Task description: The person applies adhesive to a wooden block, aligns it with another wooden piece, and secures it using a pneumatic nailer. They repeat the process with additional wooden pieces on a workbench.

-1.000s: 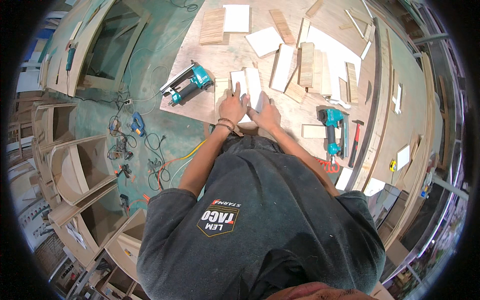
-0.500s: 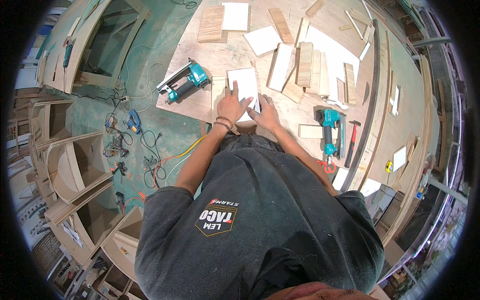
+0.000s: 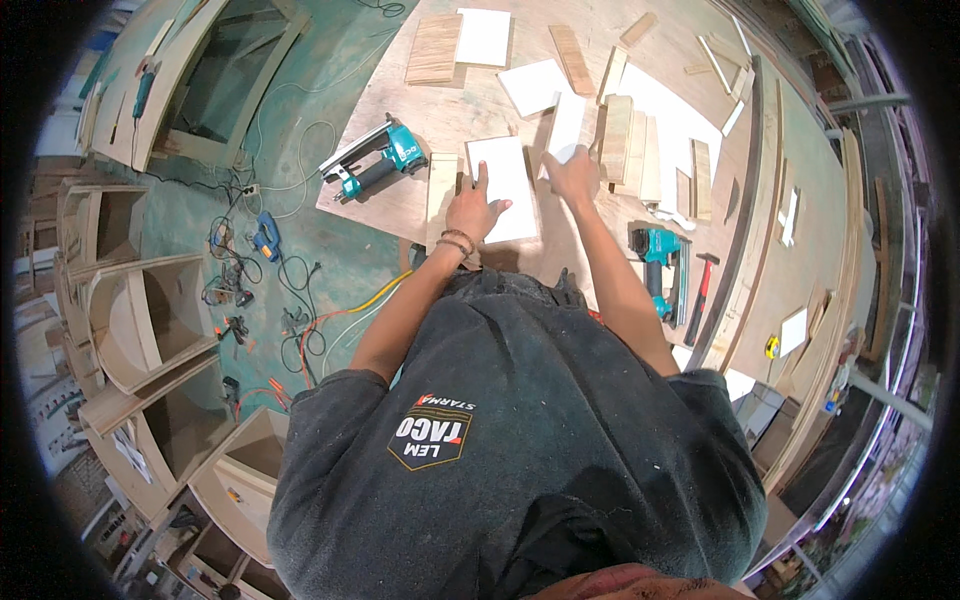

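Observation:
A white rectangular panel [image 3: 508, 200] lies on the plywood worktop [image 3: 455, 105] in front of me. My left hand [image 3: 477, 212] rests on its left part, index finger stretched forward and thumb apart. To the right, my right hand [image 3: 574, 178] grips the near end of a narrow white board [image 3: 567, 122], which is tilted; its underside is hidden. A pale wood strip [image 3: 442, 190] lies just left of the white panel. Beyond it is a teal and black nail gun [image 3: 378, 165]. Several stacked wood pieces [image 3: 615, 145] stand close to the right of my right hand.
A second teal nail gun [image 3: 656, 262] and a hammer [image 3: 703, 295] lie at the right. White and wood-faced boards [image 3: 433, 50] are scattered at the back. Cables and a blue power tool [image 3: 265, 238] are on the green floor at left, near curved wooden cabinets [image 3: 150, 310].
My right hand has left the white panel, moved right and taken hold of the narrow white board, whose position has shifted. My left hand stays on the panel.

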### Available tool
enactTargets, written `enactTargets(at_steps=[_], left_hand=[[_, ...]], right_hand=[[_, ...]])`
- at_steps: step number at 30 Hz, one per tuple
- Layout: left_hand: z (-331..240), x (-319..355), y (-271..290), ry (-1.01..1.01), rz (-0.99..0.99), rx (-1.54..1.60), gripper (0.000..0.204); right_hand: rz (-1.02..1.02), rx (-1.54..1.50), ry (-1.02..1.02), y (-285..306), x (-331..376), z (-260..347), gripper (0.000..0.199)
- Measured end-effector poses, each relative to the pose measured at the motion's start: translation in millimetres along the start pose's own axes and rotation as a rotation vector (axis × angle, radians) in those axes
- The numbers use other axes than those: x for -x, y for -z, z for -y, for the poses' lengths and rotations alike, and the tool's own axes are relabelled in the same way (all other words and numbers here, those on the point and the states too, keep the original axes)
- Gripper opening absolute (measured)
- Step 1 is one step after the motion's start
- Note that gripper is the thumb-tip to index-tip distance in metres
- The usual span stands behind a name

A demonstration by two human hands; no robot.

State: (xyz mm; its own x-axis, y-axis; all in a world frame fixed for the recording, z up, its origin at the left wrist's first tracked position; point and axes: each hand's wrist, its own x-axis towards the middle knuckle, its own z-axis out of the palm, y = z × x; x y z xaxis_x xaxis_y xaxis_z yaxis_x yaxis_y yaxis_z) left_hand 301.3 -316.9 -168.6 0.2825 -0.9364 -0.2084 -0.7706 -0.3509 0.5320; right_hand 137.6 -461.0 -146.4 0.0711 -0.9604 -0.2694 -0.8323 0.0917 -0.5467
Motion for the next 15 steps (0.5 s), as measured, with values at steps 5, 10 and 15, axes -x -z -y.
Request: enactTargets(at_steps=[5,10,15], left_hand=[[13,4,7,0.071,-0.146,0.167,0.066],[15,1,6,0.087,-0.254,0.369,0.032],[13,-6,1,0.147,-0.118,0.309,0.039]], right_hand=[[0.021,0.097,0.29,-12,90,22,0.074],[0.173,0.16,0.347,-33,121,33,0.082],[0.206,0.188,0.399,-40,118,29,0.081]])
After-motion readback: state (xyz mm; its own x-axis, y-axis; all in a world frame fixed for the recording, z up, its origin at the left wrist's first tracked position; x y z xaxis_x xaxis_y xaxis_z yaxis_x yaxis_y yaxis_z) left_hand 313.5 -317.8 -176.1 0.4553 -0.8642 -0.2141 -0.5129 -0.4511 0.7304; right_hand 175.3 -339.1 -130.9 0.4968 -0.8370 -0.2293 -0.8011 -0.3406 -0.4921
